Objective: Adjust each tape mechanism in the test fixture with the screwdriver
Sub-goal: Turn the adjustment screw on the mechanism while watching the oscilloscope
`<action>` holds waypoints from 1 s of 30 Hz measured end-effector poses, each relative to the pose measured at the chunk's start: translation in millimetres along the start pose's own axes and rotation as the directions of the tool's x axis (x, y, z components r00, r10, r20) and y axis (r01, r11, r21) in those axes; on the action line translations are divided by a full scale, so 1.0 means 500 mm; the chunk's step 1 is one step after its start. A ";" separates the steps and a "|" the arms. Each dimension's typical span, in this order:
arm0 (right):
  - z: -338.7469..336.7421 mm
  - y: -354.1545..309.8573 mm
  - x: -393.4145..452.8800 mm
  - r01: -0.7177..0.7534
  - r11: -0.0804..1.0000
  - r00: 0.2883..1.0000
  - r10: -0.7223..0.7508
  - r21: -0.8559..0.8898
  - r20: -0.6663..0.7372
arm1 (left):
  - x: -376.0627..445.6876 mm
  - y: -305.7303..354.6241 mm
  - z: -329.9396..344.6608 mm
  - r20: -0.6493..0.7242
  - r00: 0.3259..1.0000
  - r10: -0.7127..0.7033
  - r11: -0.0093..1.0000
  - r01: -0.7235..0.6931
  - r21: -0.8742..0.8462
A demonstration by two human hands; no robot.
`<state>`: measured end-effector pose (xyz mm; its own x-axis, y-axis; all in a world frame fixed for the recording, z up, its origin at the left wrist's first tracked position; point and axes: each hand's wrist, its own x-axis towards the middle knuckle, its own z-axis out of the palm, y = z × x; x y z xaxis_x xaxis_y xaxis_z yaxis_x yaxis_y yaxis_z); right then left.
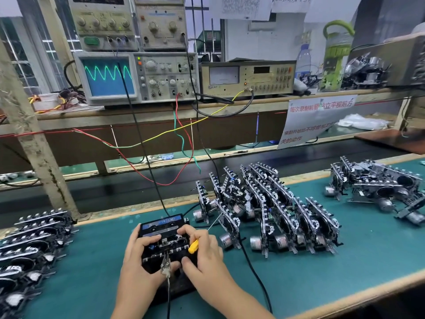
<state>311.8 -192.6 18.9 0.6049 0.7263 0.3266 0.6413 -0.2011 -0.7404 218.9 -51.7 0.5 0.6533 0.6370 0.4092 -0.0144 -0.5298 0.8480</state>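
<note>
Both hands are clamped on the tape mechanism [166, 244] seated in the test fixture [170, 270] at the near middle of the green counter [345, 268]. The left hand [138, 254] curls round its left side, thumb on top; the right hand [202, 252] grips the right side and also pinches the yellow-handled screwdriver [193, 246], whose thin shaft points away up-right, off the work. On the shelf behind, the oscilloscope [138, 78] shows a green wave. A row of mechanisms [264, 208] stands just right of the fixture, another batch [30, 245] lies to the left. This looks like seating or lifting a unit, though I cannot tell which. Adjusting would next call for swinging the blade down onto the adjustment screw, which is too small to pick out.
</note>
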 end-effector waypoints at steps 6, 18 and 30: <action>0.003 0.004 0.001 0.016 1.000 1.000 -0.016 -0.016 -0.017 | 0.000 -0.004 -0.001 0.004 1.000 -0.006 1.000 0.006 0.015; 0.003 0.006 0.004 0.016 1.000 0.999 -0.016 0.002 -0.028 | 0.000 -0.007 -0.002 0.003 1.000 -0.013 1.000 0.013 0.008; 0.002 0.003 0.019 0.005 1.000 0.999 -0.004 0.011 -0.037 | 0.001 -0.016 -0.001 0.007 1.000 -0.023 0.999 0.023 0.022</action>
<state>318.0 -185.4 20.5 0.6190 0.7026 0.3510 0.6390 -0.1906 -0.7453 219.0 -46.9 -6.0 0.6584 0.6456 0.3870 0.0172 -0.5269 0.8497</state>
